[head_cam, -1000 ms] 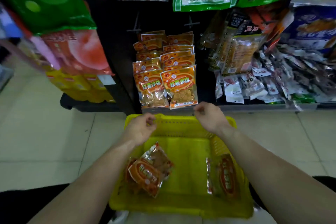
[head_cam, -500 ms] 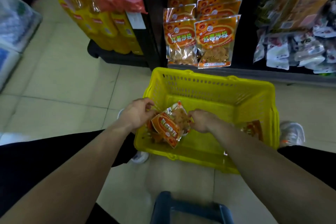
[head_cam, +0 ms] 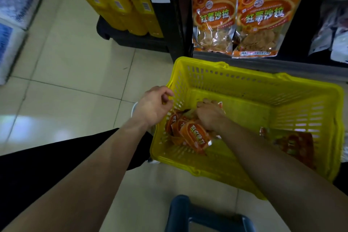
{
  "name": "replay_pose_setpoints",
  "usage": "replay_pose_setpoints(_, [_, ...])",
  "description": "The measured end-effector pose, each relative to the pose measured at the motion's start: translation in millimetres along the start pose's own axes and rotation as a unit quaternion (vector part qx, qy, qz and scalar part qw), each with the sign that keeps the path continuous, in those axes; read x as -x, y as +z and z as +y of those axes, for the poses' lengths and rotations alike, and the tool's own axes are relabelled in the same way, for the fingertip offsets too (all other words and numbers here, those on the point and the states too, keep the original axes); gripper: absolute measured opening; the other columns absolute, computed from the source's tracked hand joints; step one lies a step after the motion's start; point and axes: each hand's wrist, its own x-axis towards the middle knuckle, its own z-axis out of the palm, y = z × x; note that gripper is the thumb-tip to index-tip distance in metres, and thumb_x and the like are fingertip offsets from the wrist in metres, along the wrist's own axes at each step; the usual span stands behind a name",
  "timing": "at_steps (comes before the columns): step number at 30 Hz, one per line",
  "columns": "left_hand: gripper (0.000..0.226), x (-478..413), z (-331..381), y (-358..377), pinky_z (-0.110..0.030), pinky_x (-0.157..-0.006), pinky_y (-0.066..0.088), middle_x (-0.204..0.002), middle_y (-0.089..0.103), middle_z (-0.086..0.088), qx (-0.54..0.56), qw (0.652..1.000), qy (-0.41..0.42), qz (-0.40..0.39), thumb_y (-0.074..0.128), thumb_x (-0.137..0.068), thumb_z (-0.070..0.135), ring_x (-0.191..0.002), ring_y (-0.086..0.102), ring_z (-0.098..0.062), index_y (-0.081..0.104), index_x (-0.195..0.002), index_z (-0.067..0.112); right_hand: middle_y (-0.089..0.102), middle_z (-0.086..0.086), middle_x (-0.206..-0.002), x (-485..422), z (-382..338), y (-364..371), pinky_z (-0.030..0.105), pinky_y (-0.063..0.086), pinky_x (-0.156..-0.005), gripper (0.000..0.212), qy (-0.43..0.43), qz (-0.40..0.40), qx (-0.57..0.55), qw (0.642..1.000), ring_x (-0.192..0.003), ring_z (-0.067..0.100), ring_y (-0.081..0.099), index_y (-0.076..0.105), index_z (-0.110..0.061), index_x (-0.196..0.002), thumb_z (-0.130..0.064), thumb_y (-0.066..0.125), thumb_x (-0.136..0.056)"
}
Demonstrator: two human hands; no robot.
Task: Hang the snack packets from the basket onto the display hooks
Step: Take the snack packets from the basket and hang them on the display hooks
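A yellow plastic basket stands on the floor below the display. In its near left corner lies a small pile of orange snack packets. My right hand is down in the basket, fingers closed on the top of that pile. My left hand hovers at the basket's left rim, fingers loosely curled, holding nothing. Another orange packet lies flat at the right side of the basket. Matching orange packets hang in two columns on the display above the basket; the hooks are out of view.
Tall yellow packs stand on a black base at the left of the dark display post. Pale packets hang at the far right. A blue stool edge sits at the bottom. Stacked white and blue packs fill the left edge.
The view tilted down from the display to the basket. Both hands left the basket's far rim; the right hand went into the basket and closed on the packet pile, the left drew back to the rim.
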Motion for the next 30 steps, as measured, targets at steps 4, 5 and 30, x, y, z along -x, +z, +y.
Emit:
replay_pose_setpoints(4, [0.016,-1,-1,-1,-0.029,-0.074,0.053,-0.083,0.059,0.013,0.018,1.0,-0.01,-0.002,0.072,-0.087,0.024,-0.072,0.058,-0.006,0.068,-0.098,0.035,0.062,0.002,-0.122,25,31,-6,0.039,0.04,-0.097,0.031,0.048,0.019,-0.078,0.996,-0.12,0.026,0.055,0.068,-0.027,-0.115,-0.046,0.056,-0.093])
replay_pose_setpoints(5, [0.016,0,1,-1,-0.028,-0.074,0.053,-0.084,0.06,0.012,0.018,1.0,-0.009,-0.006,0.072,-0.087,0.023,-0.073,0.058,-0.006,0.068,-0.098,0.035,0.066,0.003,-0.119,30,39,-9,0.037,0.041,-0.092,0.028,0.071,0.026,-0.096,0.993,-0.116,0.027,0.059,0.066,-0.026,-0.112,-0.045,0.054,-0.095])
replay_pose_setpoints(30, [0.012,0,-6,3,-0.024,-0.06,0.047,-0.078,0.06,0.014,0.077,0.996,-0.042,0.023,0.07,-0.089,0.024,-0.058,0.053,0.0,0.07,-0.092,0.035,0.067,-0.007,-0.126,-8,-8,25,0.038,0.049,-0.09,0.019,-0.012,0.077,-0.224,0.971,-0.117,0.023,0.058,0.065,-0.041,-0.113,-0.04,0.058,-0.095])
